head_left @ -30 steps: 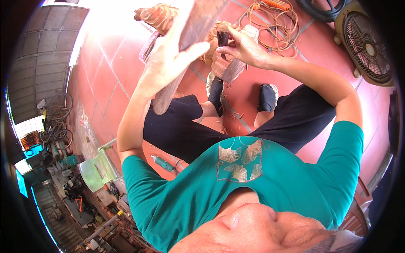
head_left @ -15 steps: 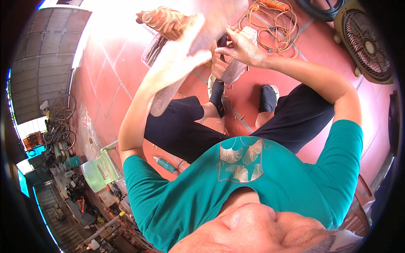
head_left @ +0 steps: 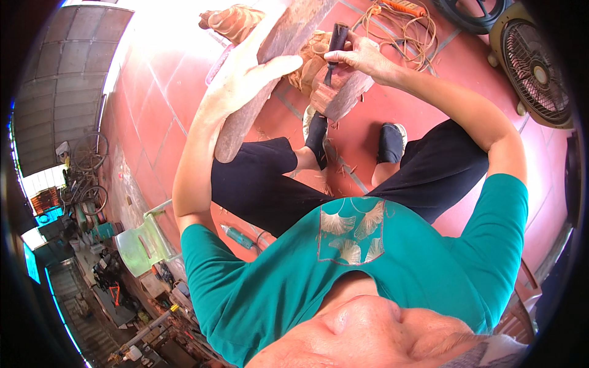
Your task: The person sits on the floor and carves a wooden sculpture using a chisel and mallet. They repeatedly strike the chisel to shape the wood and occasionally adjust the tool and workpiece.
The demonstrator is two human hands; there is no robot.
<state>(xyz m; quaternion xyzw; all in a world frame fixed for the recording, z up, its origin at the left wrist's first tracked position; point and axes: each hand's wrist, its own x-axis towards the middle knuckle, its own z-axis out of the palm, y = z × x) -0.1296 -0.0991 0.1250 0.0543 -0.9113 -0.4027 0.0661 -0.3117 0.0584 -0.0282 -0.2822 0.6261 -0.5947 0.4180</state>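
A: What lay around the work?

B: An orange cord (head_left: 402,27) was coiled on the red tile floor (head_left: 159,104), a fan (head_left: 535,67) stood at the right, and a wheel (head_left: 475,12) sat just beside it. A green tool (head_left: 240,236) lay by the left leg. Wood chips were scattered near the shoes.

A: And the piece itself?

B: A reddish plank (head_left: 257,86), rough and long, stood tilted up from above the left knee. The left hand (head_left: 242,76) lay flat along it, fingers stretched, thumb out across its face. Behind it was a carved block (head_left: 334,92).

A: The other hand?

B: The right hand (head_left: 365,58) was closed around a dark-handled chisel (head_left: 334,49), its tip down on the block.

A: Any containers?

B: A green chair (head_left: 141,245) only; beyond it the clutter was too small to tell.
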